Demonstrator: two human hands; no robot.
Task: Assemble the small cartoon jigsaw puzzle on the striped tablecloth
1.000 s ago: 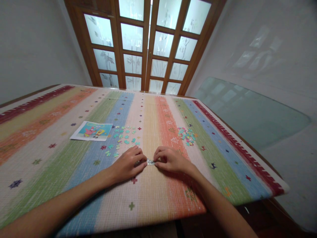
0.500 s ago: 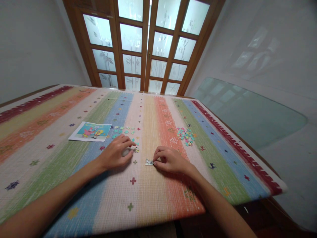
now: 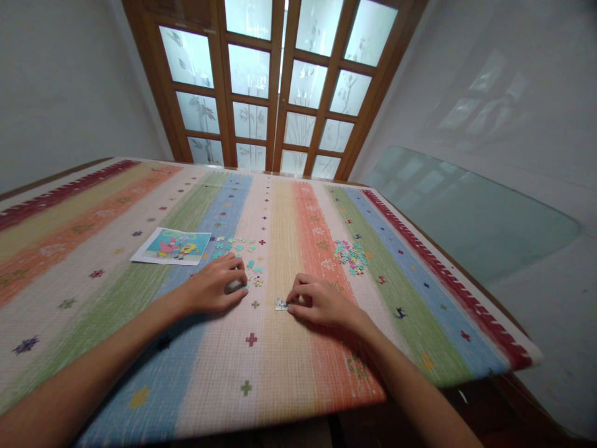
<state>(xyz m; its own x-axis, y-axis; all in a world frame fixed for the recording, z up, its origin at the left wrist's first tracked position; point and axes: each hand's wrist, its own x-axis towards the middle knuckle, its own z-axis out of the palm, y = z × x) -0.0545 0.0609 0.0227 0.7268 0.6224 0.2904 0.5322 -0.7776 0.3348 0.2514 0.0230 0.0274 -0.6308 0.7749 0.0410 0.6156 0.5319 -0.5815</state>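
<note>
My left hand [image 3: 215,290] lies on the striped tablecloth [image 3: 280,373], fingers curled over a pale puzzle piece at the near edge of a scatter of loose teal pieces [image 3: 236,247]. My right hand [image 3: 319,301] rests to its right with bent fingers. Its fingertips press on a small cluster of joined puzzle pieces [image 3: 280,304] that sticks out to the left of them. The two hands are about a hand's width apart.
A printed cartoon picture [image 3: 171,245] lies left of the teal pieces. A heap of mixed-colour pieces [image 3: 351,256] sits beyond my right hand. The table's near edge [image 3: 280,420] is close. Wooden glass-paned doors [image 3: 275,81] stand behind, and a glass sheet [image 3: 466,211] leans at right.
My left hand has left the joined pieces and moved left and away to the teal scatter, where its fingers curled over a piece. My right hand has stayed on the joined pieces.
</note>
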